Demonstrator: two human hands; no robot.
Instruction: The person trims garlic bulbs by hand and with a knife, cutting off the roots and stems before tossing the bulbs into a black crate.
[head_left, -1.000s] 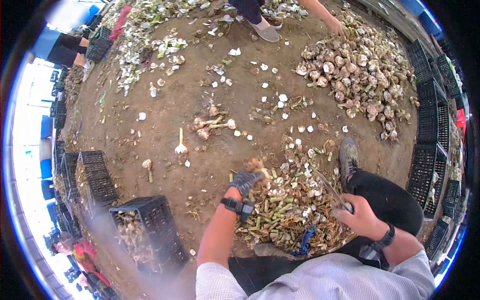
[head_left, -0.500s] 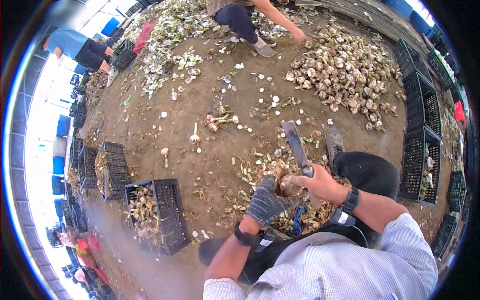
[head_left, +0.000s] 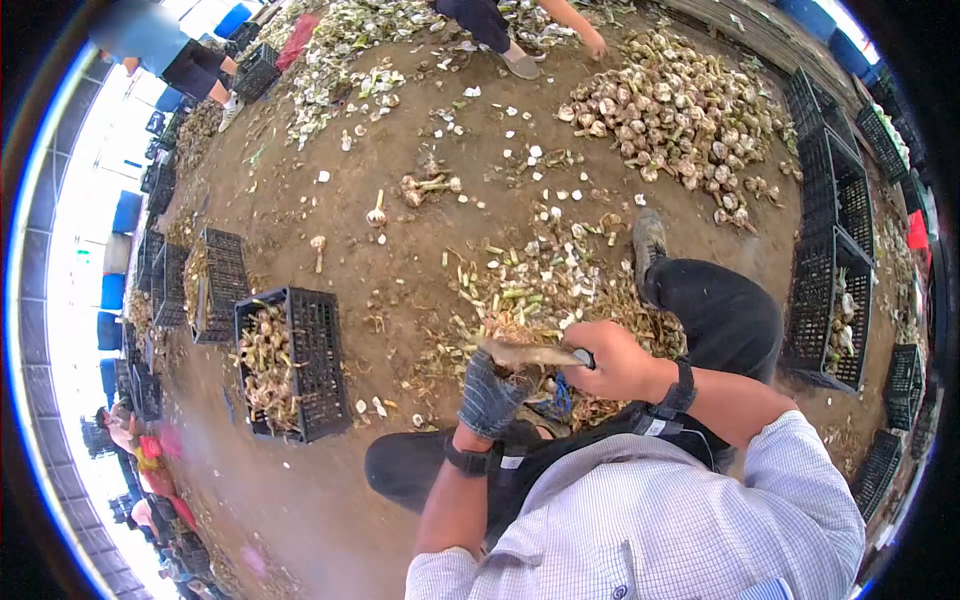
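My right hand [head_left: 618,362] is closed around the handle of a knife [head_left: 532,354]. Its broad blade lies nearly level and points left, over my left hand [head_left: 490,398]. A grey knitted glove covers that hand, and its fingers curl around a garlic bulb [head_left: 514,376] that the blade mostly hides. Under both hands is a litter of cut stems and roots [head_left: 535,290] between my legs. A blue cord [head_left: 562,395] shows below the knife.
A black crate [head_left: 315,365] of garlic stands at my left. Ahead right is a large garlic heap [head_left: 690,110], with another person's hand [head_left: 594,44] beside it. Black crates [head_left: 835,300] line the right side. Loose bulbs [head_left: 377,213] lie on the dirt floor.
The knife has swung from pointing up and away to lying level, pointing left across the left hand. Both hands have shifted left, and the view has tilted slightly.
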